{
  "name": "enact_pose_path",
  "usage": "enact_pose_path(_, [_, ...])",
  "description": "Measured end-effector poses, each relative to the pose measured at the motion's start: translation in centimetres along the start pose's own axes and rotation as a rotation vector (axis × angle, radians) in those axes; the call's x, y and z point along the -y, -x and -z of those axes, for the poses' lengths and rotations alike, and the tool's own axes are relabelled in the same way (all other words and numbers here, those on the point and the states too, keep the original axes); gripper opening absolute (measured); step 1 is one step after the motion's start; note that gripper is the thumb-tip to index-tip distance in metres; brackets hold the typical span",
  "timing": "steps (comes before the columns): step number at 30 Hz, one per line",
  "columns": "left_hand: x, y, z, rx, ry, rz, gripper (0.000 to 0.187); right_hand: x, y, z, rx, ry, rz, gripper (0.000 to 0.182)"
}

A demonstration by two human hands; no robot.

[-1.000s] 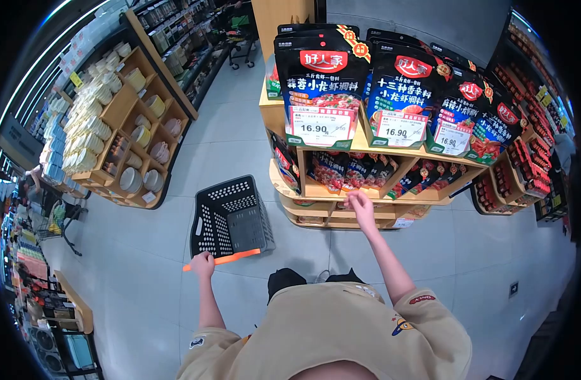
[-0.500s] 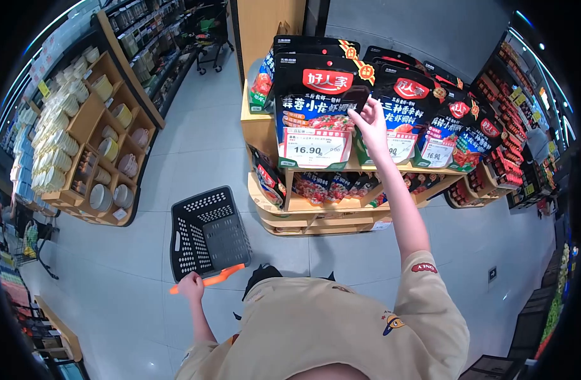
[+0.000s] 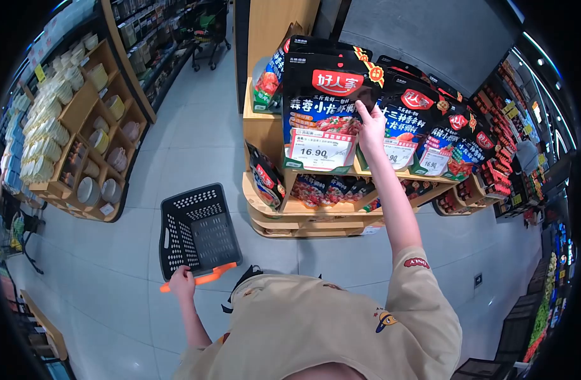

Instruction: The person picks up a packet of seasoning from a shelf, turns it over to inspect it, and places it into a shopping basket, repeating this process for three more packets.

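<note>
Your right hand is up at the top tier of the wooden display stand, fingers pinched on the right edge of the big black seasoning pouch with the red logo. That pouch stands upright at the front left of the top tier, behind its 16.90 price tag at the tier's front edge. The grip sits on the pouch's right side about mid-height, thumb in front, fingers partly wrapped behind; the pouch is still seated in the row, touching the next black pouch to its right. More of the same pouches run on toward the stand's right end.

Your left hand is low, closed tight round the orange handle of the black shopping basket. The basket hangs over the floor just left of the stand's bottom tier, well apart from the pouch. Inside of the basket looks bare mesh from here.

Lower tiers of the stand hold smaller red-and-black packets. Off to the far left a wooden shelf carries bowls and cups.
</note>
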State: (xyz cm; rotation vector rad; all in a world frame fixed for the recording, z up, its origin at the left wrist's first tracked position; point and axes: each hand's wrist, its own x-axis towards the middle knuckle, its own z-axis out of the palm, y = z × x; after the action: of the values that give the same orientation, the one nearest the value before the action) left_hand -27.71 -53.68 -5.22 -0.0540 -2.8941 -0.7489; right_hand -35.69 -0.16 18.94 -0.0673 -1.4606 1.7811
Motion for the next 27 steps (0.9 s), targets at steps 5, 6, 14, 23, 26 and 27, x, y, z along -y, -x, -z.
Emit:
enact_pose_path(5, [-1.5, -1.4, -0.7, -0.138, 0.244, 0.111, 0.018, 3.4, -0.7, -2.0, 0.014, -0.036, 0.112, 0.016])
enact_pose_path(6, [-2.3, -1.7, -0.6, -0.172, 0.297, 0.071, 0.021, 4.5, -0.6, -2.4, 0.005, -0.062, 0.146, 0.015])
enact_pose_path(14, [-15.4, -4.0, 2.8, -0.067, 0.684, -0.180, 0.034, 12.9, 2.5, -3.1, -0.097, -0.027, 0.438, 0.017])
enact_pose_path(23, [-29.2, -5.3, 6.2, 0.648, 1.557, -0.611, 0.062, 13.5, 10.4, -3.8, 0.036, 0.002, -0.060, 0.018])
enact_pose_path(26, [-30.3, -3.3, 5.6, 0.806, 1.575, -0.225, 0.049, 10.6, 12.7, -3.1, 0.015, 0.032, -0.267, 0.018])
enact_pose_path(27, [-30.6, -3.2, 5.1, 0.776, 1.561, -0.106, 0.044, 9.6, 13.4, -2.7, -0.008, 0.054, -0.297, 0.018])
